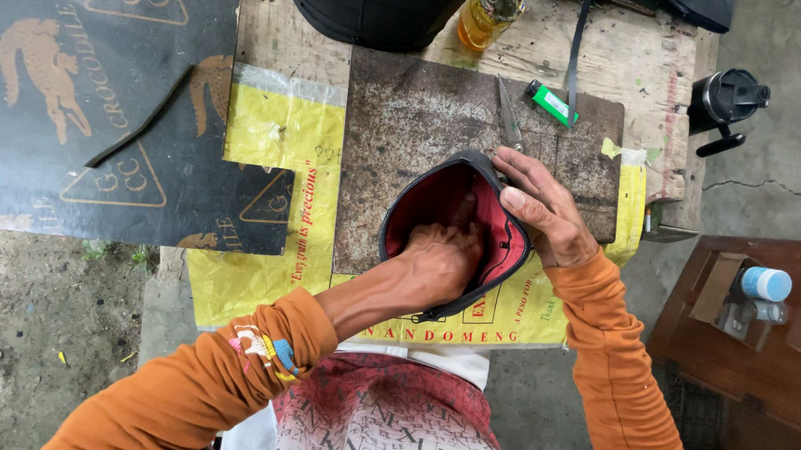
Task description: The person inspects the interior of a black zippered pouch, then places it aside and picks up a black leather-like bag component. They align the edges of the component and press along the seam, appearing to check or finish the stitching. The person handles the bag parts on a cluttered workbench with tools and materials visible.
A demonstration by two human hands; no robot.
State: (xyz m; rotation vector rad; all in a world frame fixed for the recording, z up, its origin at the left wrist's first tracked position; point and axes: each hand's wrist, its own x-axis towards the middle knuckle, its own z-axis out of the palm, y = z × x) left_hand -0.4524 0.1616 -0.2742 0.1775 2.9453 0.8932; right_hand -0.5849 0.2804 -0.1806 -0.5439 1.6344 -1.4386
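- The pouch (492,249) was black outside with red lining, unzipped wide, lying on the rusty plate (407,123) on the worktop (282,32).
- Left hand (440,255) was buried inside it; its grip could not be told.
- Right hand (545,215) pinched its rim.

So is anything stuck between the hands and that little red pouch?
No. The left hand is pushed inside the pouch, against its red lining, and the right hand grips its rim directly. The scissors and green lighter lie apart behind it.
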